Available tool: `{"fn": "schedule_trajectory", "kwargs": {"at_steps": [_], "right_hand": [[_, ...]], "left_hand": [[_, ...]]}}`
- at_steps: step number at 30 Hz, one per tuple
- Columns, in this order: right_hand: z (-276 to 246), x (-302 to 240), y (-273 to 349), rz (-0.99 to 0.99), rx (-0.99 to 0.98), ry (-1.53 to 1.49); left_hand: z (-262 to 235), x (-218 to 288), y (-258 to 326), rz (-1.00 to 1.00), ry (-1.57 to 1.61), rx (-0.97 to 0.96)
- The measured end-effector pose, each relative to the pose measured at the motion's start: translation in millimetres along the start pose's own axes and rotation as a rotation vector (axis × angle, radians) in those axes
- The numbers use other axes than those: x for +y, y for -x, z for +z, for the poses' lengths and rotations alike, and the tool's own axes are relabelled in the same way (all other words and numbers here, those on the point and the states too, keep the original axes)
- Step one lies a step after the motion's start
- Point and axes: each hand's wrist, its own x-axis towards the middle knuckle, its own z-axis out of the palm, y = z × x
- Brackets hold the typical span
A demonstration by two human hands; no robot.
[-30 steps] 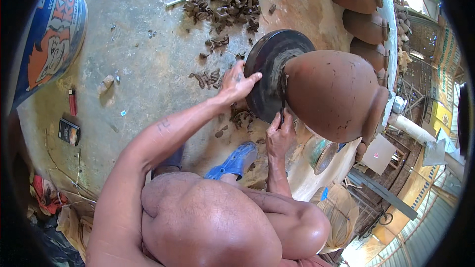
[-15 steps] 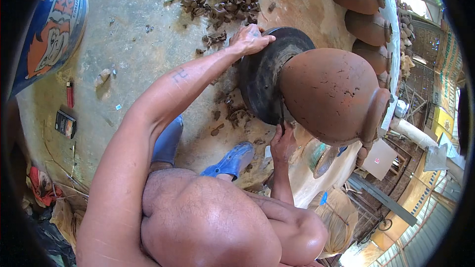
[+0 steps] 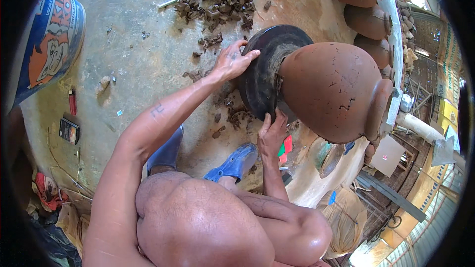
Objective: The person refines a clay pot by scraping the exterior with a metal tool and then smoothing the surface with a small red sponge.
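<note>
A reddish-brown clay pot (image 3: 331,91) stands with its base against a round black turntable (image 3: 264,69); in the picture its flared mouth points right. Cracks and small pits mark its side. My left hand (image 3: 235,61) grips the turntable's edge, thumb on its face and fingers around the rim. Below it, my right hand (image 3: 272,133) is closed on a thin dark blade-like tool (image 3: 277,100), held where the pot's base meets the turntable. The tool's tip is hard to make out against the dark surface.
Brown clay scraps (image 3: 220,7) lie in a heap on the floor. Several similar pots (image 3: 367,21) line the upper right. At left are a blue paint bucket (image 3: 59,44), a red lighter (image 3: 72,103) and a small dark box (image 3: 69,131). My blue clog (image 3: 235,162) is near the turntable.
My left hand has slid along the turntable's edge, down and to the left in the picture. My right hand has shifted slightly up and left with the tool. The view has moved a little.
</note>
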Motion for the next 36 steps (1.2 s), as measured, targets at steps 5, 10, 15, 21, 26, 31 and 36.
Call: {"fn": "schedule_trajectory", "kwargs": {"at_steps": [5, 10, 15, 21, 26, 31, 36], "right_hand": [[-5, -19, -6, -0.183, -0.022, -0.170], [-10, -28, -6, -0.113, -0.027, -0.255], [-18, -46, -17, -0.171, -0.135, -0.326], [-13, -58, -5, 0.214, -0.328, -0.809], [-28, -49, -7, 0.056, -0.181, -0.562], [-38, -64, -25, -0.012, 0.013, -0.220], [-40, -75, -33, -0.070, 0.137, 0.016]], "left_hand": [[-10, -15, 26, -0.161, 0.437, -0.205], [-20, -21, 65, -0.218, 0.600, -0.411], [-10, -36, 96, -0.259, 0.859, -0.410], [-6, -65, 102, -0.252, 0.952, -0.460], [-34, -41, 87, -0.115, 0.991, -0.274], [-1, -21, 58, -0.038, 0.210, -0.084], [24, -39, 70, -0.081, 0.201, -0.150]]}}
